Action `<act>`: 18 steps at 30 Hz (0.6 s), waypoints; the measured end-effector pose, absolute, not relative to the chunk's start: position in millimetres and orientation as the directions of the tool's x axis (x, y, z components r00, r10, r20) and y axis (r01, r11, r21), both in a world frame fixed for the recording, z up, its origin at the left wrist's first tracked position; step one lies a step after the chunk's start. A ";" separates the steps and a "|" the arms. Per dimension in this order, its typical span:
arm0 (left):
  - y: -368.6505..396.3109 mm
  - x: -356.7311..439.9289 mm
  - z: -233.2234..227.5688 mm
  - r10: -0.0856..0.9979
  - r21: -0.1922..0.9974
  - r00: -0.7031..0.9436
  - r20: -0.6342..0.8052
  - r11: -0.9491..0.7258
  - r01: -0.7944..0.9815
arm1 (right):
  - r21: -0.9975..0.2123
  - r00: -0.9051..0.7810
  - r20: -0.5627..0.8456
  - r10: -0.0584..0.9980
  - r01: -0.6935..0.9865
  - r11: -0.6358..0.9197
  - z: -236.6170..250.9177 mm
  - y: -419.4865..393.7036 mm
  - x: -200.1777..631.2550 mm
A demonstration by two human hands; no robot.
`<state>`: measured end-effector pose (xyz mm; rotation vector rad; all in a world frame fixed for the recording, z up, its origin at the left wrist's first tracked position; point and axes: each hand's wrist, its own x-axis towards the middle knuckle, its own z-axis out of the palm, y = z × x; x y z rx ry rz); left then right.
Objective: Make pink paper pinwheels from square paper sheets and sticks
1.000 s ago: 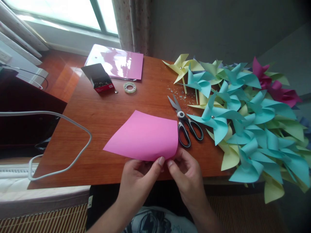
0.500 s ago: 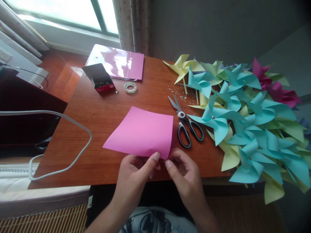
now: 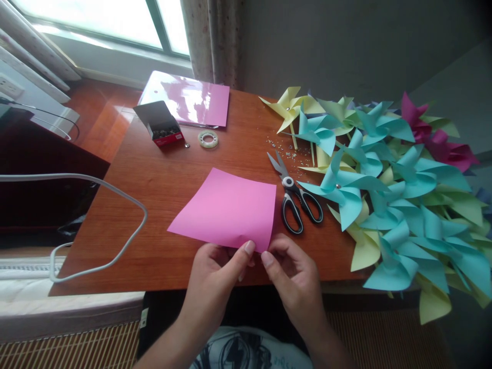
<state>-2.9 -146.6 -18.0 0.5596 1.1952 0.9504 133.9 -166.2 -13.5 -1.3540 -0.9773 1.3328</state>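
Now both hands pinch the near corner of the pink sheet, left hand and right hand thumb to thumb, and since a second ago the lifted right edge has settled flatter on the table, beside the scissors and the pinwheels beyond.

Bright window glare, dark corners

Your left hand and right hand sit close together, thumbs nearly touching, both forearms coming up from below. Each hand pinches with thumb on top and fingers curled beneath, wrists angled inward toward one another.
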 end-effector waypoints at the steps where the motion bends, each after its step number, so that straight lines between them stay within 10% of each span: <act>1: -146.6 -2.6 -17.7 0.851 0.796 0.071 -0.520 0.514 -0.320 | -0.973 0.082 -0.220 0.972 -0.091 -0.213 -13.7 -166.4 133.5; 18: -147.8 -0.1 -16.8 0.844 0.779 0.086 -0.530 0.524 -0.344 | -0.960 0.079 -0.232 0.970 -0.179 -0.215 -13.4 -163.7 128.7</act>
